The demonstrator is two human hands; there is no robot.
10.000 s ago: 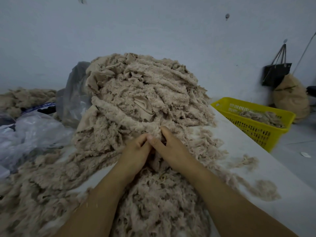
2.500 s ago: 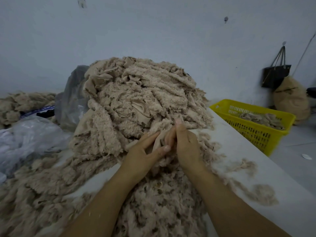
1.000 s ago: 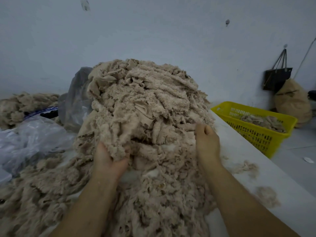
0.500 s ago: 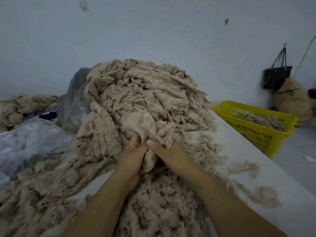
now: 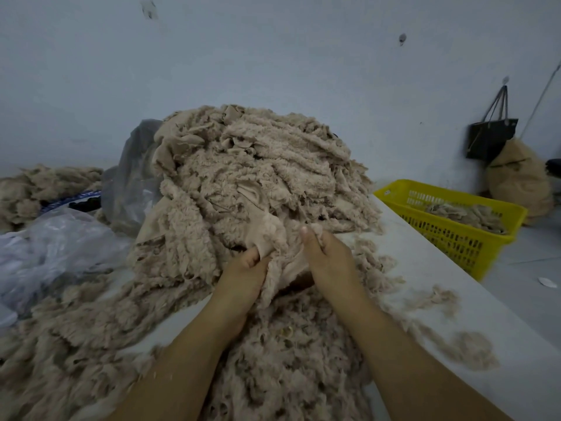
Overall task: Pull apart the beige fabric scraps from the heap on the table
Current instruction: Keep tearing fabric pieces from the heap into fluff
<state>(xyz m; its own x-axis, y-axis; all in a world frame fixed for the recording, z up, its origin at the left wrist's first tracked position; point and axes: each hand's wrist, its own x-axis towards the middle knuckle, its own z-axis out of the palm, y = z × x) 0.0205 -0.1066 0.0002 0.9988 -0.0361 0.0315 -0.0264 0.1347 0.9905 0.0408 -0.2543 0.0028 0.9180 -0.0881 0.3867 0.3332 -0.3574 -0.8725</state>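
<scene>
A tall heap of beige fleecy fabric scraps (image 5: 252, 171) rises on the white table (image 5: 431, 287). At its near foot, my left hand (image 5: 243, 275) and my right hand (image 5: 328, 259) both grip one beige scrap (image 5: 270, 235) between them. The scrap's smooth backing shows above my left thumb, and its lower end hangs down between my wrists. More loose scraps (image 5: 291, 354) lie spread under my forearms and off to the left.
A yellow plastic basket (image 5: 473, 238) holding some scraps stands past the table's right edge. Clear plastic bags (image 5: 57, 241) lie at the left, a grey bag (image 5: 133, 177) behind the heap. A black bag (image 5: 488, 138) and a tan sack (image 5: 516, 180) are by the wall.
My hands, spread wide in the heap a second ago, came together on one scrap. Since half a second ago they have drawn slightly apart, the scrap stretched between them.
</scene>
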